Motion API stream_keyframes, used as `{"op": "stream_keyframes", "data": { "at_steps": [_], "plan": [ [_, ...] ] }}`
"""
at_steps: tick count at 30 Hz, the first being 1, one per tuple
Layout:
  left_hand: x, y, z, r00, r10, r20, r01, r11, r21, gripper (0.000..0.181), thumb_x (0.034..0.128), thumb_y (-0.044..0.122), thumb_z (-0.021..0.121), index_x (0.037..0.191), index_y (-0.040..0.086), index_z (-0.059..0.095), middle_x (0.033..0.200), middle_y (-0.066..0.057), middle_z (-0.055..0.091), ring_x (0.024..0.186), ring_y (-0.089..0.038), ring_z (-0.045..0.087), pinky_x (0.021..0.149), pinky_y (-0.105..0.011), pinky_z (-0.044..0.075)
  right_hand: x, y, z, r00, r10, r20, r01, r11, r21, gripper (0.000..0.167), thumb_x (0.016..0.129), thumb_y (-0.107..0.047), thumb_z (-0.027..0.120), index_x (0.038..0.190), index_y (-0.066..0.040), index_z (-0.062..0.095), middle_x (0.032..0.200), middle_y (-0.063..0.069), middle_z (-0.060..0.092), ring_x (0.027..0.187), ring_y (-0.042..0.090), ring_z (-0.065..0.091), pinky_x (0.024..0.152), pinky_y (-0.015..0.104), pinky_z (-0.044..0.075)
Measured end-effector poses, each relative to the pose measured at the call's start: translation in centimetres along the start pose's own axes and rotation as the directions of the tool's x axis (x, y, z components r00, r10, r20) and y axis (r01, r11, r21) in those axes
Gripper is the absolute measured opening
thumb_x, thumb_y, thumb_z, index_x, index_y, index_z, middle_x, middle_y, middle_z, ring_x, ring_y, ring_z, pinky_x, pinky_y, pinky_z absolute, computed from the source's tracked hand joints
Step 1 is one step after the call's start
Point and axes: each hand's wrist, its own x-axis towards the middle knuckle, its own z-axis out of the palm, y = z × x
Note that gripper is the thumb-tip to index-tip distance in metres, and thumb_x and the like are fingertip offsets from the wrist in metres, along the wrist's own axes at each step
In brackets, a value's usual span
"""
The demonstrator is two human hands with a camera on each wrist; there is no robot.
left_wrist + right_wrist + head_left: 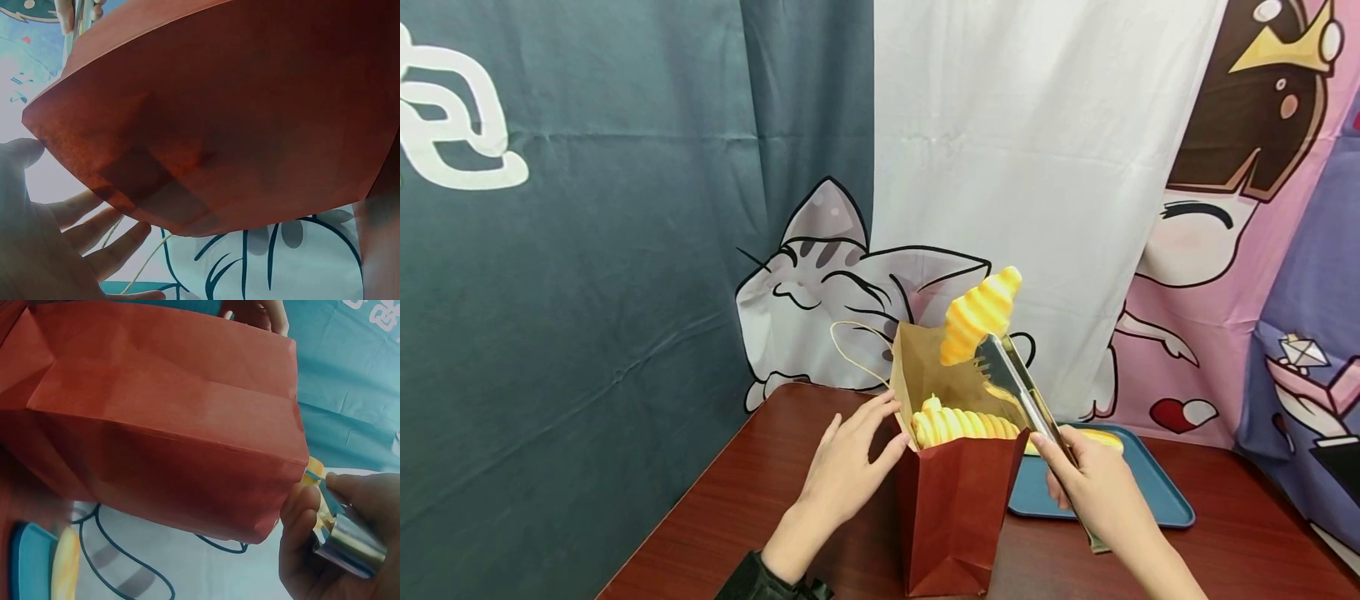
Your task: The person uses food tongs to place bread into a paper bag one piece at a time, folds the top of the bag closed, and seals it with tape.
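A tall red-brown paper bag [958, 508] stands upright with its mouth open, a striped bread roll [962, 427] showing inside. My right hand [1097, 475] grips metal tongs [1026, 392], whose tips hold a yellow croissant-shaped bread [981, 317] above the mouth. In the right wrist view the fingers of that hand curl round the tongs [353, 547] beside the bag's rim. My left hand [850, 454] touches the bag's left rim, its fingers fairly straight and spread. The left wrist view shows its fingers [109, 250] along the edge of the bag, fingertips partly hidden.
A blue tray [1150, 492] lies on the brown table [722, 517] to the right behind the bag, with a long bread [1105, 439] on it, partly covered by my right hand. A thin cord handle [842, 350] loops from the bag's left side. Printed curtains [1045, 125] hang behind the table.
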Motion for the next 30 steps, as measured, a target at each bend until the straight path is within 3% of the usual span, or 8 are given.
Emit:
{"op": "stream_keyframes", "data": {
  "at_steps": [5, 9, 17, 25, 30],
  "plan": [
    [0.0, 0.1, 0.1, 1.000, 0.003, -0.001, -0.003, 1.000, -0.006, 0.049, 0.0977, 0.049, 0.054, 0.139, 0.023, 0.058, 0.152, 0.012, 0.049, 0.141, -0.012, 0.047, 0.119, -0.063, 0.025, 0.0, 0.0, 0.1, 0.999, 0.028, 0.032, -0.026, 0.997, -0.073, 0.049, 0.099, -0.059, 0.046, 0.081, -0.014, 0.055, 0.055, -0.004, 0.055, 0.049, 0.010, 0.049, 0.047, 0.025, 0.040],
    [0.1, 0.1, 0.1, 1.000, 0.007, -0.003, -0.007, 1.000, -0.012, 0.049, 0.0980, 0.049, 0.054, 0.140, 0.022, 0.058, 0.153, 0.011, 0.048, 0.141, -0.012, 0.047, 0.119, -0.063, 0.025, -0.2, 0.0, 0.2, 0.997, 0.051, 0.057, -0.047, 0.996, -0.076, 0.050, 0.097, -0.062, 0.046, 0.085, -0.015, 0.055, 0.057, -0.004, 0.056, 0.050, 0.010, 0.051, 0.048, 0.025, 0.041],
    [0.1, 0.2, 0.2, 1.000, 0.008, -0.012, -0.008, 1.000, -0.018, 0.048, 0.0983, 0.047, 0.055, 0.140, 0.023, 0.057, 0.153, 0.010, 0.048, 0.141, -0.012, 0.047, 0.119, -0.063, 0.025, -0.5, 0.7, -0.1, 0.999, 0.047, 0.014, -0.047, 0.999, 0.002, 0.049, 0.099, -0.058, 0.047, 0.085, -0.012, 0.054, 0.056, 0.000, 0.059, 0.048, 0.013, 0.055, 0.049, 0.026, 0.044],
    [0.2, 0.3, 0.1, 1.000, 0.007, -0.005, -0.007, 1.000, -0.016, 0.050, 0.0987, 0.048, 0.054, 0.142, 0.023, 0.055, 0.154, 0.009, 0.047, 0.142, -0.012, 0.046, 0.119, -0.063, 0.025, -0.6, 2.7, -0.6, 0.995, 0.092, -0.024, -0.090, 0.994, 0.063, 0.047, 0.102, -0.054, 0.045, 0.091, -0.009, 0.056, 0.060, 0.001, 0.061, 0.051, 0.012, 0.057, 0.051, 0.026, 0.046],
    [0.2, 0.3, 0.1, 1.000, 0.005, -0.002, -0.005, 1.000, -0.019, 0.050, 0.0987, 0.047, 0.054, 0.142, 0.023, 0.055, 0.154, 0.009, 0.047, 0.142, -0.012, 0.046, 0.119, -0.063, 0.025, -0.2, 4.7, -0.8, 0.988, 0.153, 0.005, -0.151, 0.970, 0.192, 0.051, 0.104, -0.051, 0.042, 0.099, -0.002, 0.058, 0.062, 0.004, 0.061, 0.051, 0.016, 0.059, 0.052, 0.030, 0.050]
  ]
}}
